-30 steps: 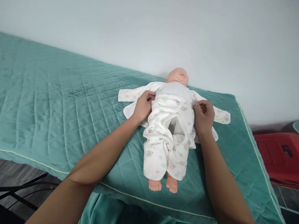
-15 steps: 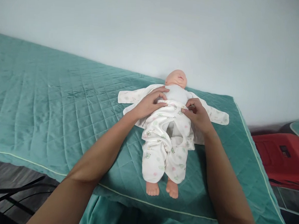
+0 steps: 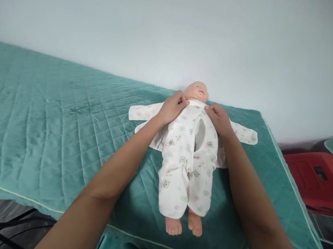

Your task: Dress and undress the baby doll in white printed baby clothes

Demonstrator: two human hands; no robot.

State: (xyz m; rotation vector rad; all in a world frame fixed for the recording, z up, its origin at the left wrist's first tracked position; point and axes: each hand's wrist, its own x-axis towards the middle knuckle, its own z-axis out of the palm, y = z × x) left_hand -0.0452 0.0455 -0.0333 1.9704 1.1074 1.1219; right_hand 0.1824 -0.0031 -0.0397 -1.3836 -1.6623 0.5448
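A baby doll (image 3: 196,91) lies on its back with its head toward the wall and its bare feet toward me. Printed white baby pants (image 3: 178,155) cover its legs and torso, with the waistband up at the chest and an open slit at the crotch. Under it, a matching baby shirt (image 3: 144,112) is spread with both sleeves stretched sideways. My left hand (image 3: 173,107) is closed on the waistband on the left, near the doll's neck. On the right side of the same waistband, my right hand (image 3: 218,118) pinches the cloth.
A green quilted cover (image 3: 70,133) with pale piping spreads under the doll, against a white wall (image 3: 160,34). Beyond its right edge stands a red plastic object (image 3: 315,182). Black metal bars (image 3: 5,227) show at the lower left.
Both hands have moved up toward the doll's head, drawing the pants' waistband from the belly to the upper chest. The pant legs are now straighter.
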